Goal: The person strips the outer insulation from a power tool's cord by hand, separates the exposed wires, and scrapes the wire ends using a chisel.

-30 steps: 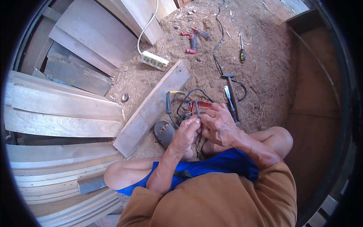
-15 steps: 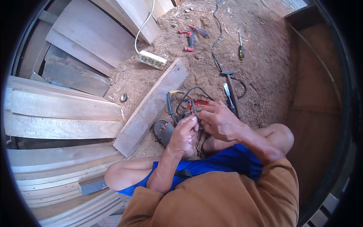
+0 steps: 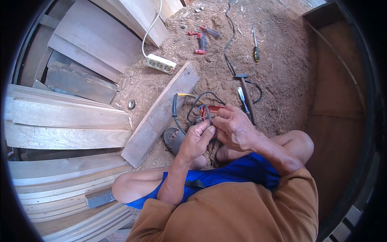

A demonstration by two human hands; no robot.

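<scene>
Between my bent legs lies a red power tool [image 3: 213, 108] with its handle housing opened, partly covered by my hands. My left hand [image 3: 196, 140] is closed, thumb and fingers pinching a black cable [image 3: 208, 115] that rises past the tool. Right against it, my right hand [image 3: 237, 126] is closed with bent fingertips by the cable; what they grip is hidden. A cord with a black sleeve [image 3: 174, 105] and a yellow section [image 3: 185, 95] loops out to the left of the tool.
A plank [image 3: 161, 117] lies left of my feet, near a white power strip [image 3: 161, 63]. Ahead on the sawdust are a red-and-black handle cover [image 3: 200, 43], screwdrivers [image 3: 256, 53] [image 3: 210, 31], a hammer [image 3: 248, 97] and a chisel [image 3: 242, 98]. Boards [image 3: 68, 117] are stacked at left.
The black-sleeved cord has swung a little up and left. My left thumb has shifted right along the black cable, and both hands are closer together.
</scene>
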